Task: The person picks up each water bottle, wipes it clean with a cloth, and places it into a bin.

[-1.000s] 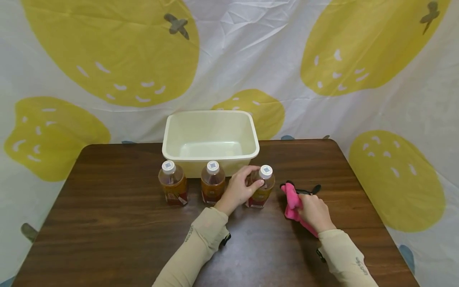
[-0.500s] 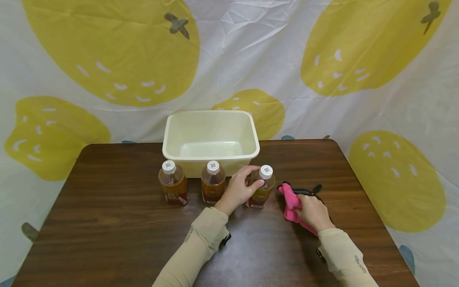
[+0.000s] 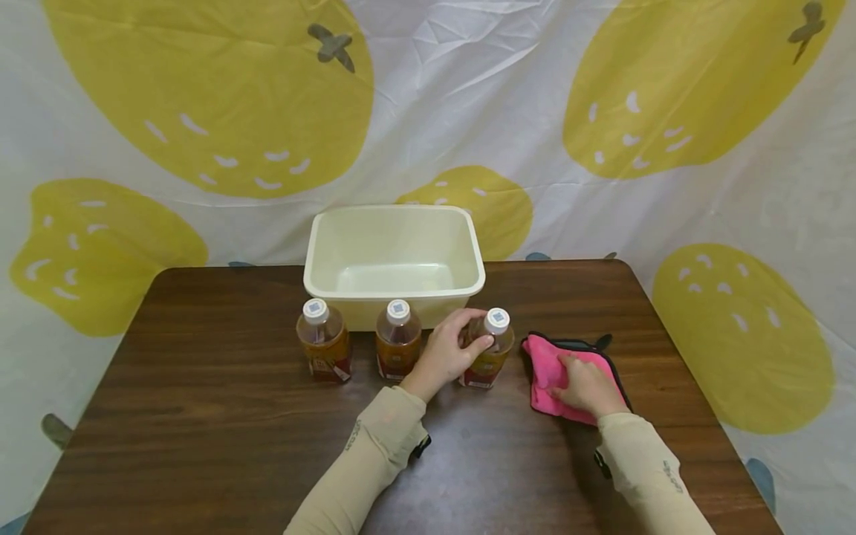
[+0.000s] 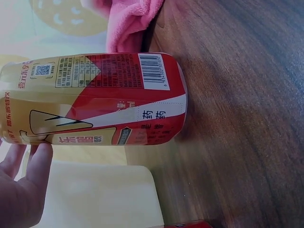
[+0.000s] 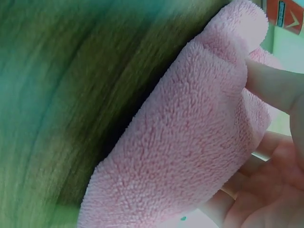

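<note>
My left hand point(image 3: 446, 355) curls its thumb and fingers round the upper part of the rightmost drink bottle point(image 3: 487, 364), which stands upright with a white cap. The left wrist view shows this bottle's red and yellow label point(image 4: 114, 104) with a barcode. To the right, my right hand point(image 3: 588, 386) pinches a pink, dark-edged cloth point(image 3: 545, 371) on the table. Up close in the right wrist view, the fluffy cloth point(image 5: 166, 133) is bunched, its near face under the thumb and the fingers behind it. Two matching bottles, a middle one point(image 3: 397, 353) and a left one point(image 3: 325, 353), stand in a row with the held one.
A cream plastic basin point(image 3: 388, 241) stands behind the bottles at the back of the brown wooden table point(image 3: 200, 416). Beyond the table hangs a white curtain point(image 3: 461, 96) printed with yellow fruit.
The bunched pink cloth has been spread out flatter and wider, its far part now lying to the right under the right hand. The left hand and the bottles have stayed in place.
</note>
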The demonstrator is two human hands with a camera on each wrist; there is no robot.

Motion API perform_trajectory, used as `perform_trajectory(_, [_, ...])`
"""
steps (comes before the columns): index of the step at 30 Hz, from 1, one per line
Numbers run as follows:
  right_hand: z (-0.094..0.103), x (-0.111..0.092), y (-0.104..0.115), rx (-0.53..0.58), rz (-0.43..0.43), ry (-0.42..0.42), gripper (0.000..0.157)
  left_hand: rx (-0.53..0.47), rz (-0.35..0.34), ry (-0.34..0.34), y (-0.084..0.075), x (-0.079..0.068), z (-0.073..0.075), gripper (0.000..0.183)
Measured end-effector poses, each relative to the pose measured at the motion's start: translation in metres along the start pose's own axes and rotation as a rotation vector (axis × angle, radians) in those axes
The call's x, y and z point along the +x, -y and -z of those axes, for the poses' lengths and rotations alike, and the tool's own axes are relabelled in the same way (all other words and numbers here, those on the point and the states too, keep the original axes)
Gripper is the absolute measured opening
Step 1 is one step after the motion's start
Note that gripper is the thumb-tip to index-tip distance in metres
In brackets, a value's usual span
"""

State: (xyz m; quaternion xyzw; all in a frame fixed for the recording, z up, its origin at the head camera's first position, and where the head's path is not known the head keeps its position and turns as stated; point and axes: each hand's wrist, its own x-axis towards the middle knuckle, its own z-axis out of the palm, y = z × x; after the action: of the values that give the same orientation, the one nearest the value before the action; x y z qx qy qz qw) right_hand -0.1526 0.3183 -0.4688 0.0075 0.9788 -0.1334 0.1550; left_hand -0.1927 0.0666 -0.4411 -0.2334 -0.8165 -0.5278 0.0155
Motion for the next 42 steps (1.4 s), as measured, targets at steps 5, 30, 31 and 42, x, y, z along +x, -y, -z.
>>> perform_trajectory(5, [0.002,0.005,-0.002,0.023,-0.032,0.057,0.077,0.017,-0.008,0.018,0.0,0.0,0.001,0.037])
perform_trajectory(30, [0.026,-0.002,0.007,0.034,0.186,-0.105,0.05,0.12,-0.065,0.091,0.0,0.005,0.009,0.042])
perform_trajectory(31, [0.031,-0.001,0.01,0.044,0.21,-0.137,0.045,0.12,-0.068,0.088,0.0,0.005,0.009,0.042])
perform_trajectory(42, [0.085,0.011,0.053,0.077,0.471,-0.428,0.032,0.106,-0.053,0.111,-0.001,0.006,0.009,0.042])
